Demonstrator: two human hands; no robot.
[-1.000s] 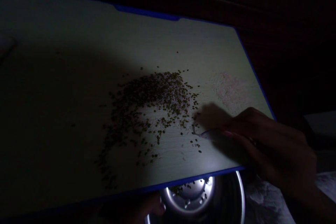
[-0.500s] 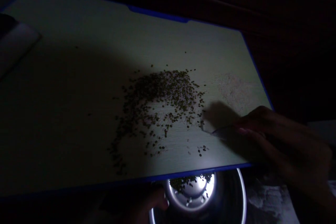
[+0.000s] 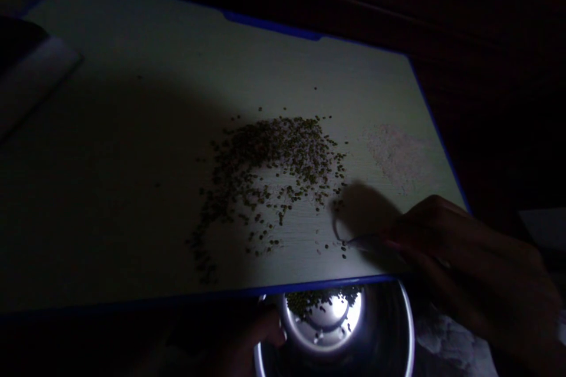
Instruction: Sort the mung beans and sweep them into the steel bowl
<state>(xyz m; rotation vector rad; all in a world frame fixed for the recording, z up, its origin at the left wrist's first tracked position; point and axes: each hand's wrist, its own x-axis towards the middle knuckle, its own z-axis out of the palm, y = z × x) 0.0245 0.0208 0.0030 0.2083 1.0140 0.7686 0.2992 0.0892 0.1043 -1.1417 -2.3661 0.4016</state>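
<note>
Dim blue-edged board [image 3: 132, 70] bears green seeds [image 3: 283, 159]; right hand [image 3: 460, 265] pinches a thin tool [image 3: 365, 241], left hand [image 3: 247, 341] steadies steel bowl [image 3: 398, 336].

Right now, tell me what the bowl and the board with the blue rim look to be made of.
Bowl: probably polished steel, since it throws a bright mirror-like glare under the light.
Board: pale, matt and flat with a blue edge; likely plastic or laminate, though the dim light leaves that open.

Dark room; one narrow pool of light
</note>
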